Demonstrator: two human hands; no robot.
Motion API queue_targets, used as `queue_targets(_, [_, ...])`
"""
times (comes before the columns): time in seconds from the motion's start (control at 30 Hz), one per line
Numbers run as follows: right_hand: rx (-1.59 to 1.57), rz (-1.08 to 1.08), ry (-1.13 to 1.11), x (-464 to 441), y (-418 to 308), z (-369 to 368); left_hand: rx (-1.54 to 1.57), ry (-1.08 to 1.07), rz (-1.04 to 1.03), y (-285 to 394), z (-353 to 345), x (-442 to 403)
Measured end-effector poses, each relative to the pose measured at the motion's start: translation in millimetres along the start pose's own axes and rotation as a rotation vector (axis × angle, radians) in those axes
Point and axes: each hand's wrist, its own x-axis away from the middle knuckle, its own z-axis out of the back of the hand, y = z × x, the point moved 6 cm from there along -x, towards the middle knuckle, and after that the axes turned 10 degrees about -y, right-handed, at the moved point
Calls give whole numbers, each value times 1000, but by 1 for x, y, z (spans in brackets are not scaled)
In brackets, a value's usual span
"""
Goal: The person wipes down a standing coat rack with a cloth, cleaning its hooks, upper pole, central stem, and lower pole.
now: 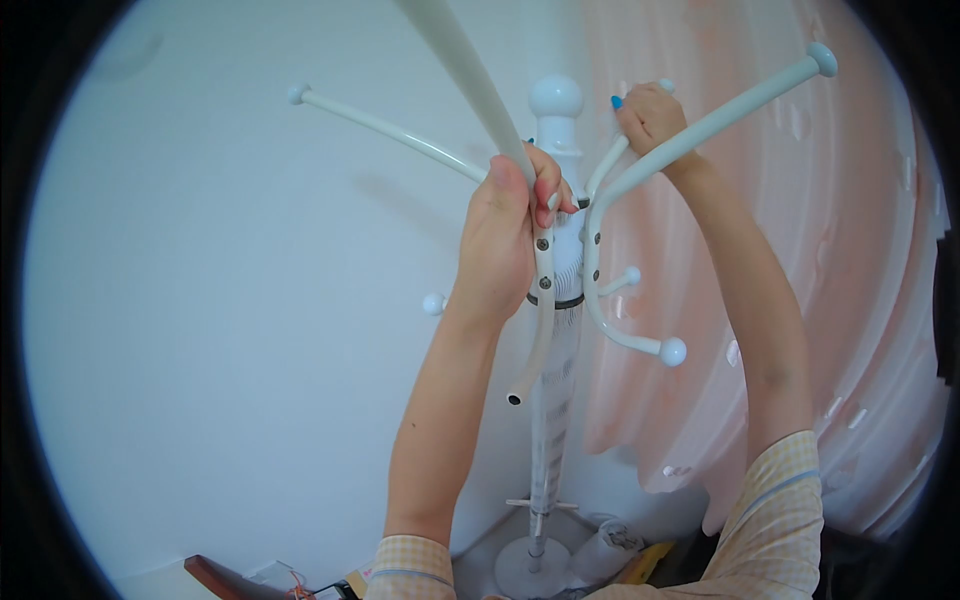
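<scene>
Pink curtain [770, 330] drapes beside a pale wall [240, 330], behind a white coat rack [568, 225]. The left hand [500, 225] wraps its near hook; the right hand [652, 118] closes around another hook's upper arm.

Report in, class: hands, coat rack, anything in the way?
Left hand gripping near hook. Right hand gripping far hook. Coat rack upright. Pink curtain behind right hand, contact unclear.
</scene>
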Motion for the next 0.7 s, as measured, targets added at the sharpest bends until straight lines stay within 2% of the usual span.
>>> queue_targets(0.07, [88, 71, -112, -3, -25, -1, -4, -5, 2, 0, -1, 0])
queue_targets(0.17, [69, 196, -98, -5, -52, 0, -29, 0, -7, 1, 1, 1])
queue_targets(0.27, [-26, 126, -189, -2, -84, -6, -12, 1, 8, 1, 0, 2])
queue_targets(0.4, [-93, 85, -167, -2, -80, -8, 29, 39, 22, -1, -2, 2])
queue_targets(0.47, [-153, 160, 1, 2, -84, 3, 46, 61, 26, 0, -3, 3])
queue_targets(0.57, [-73, 292, -52, 7, -86, 9, 116, 45, 38, -1, -9, 0])
queue_targets(0.7, [-128, 448, -75, 2, -74, 13, 112, -23, 51, -2, -19, -6])
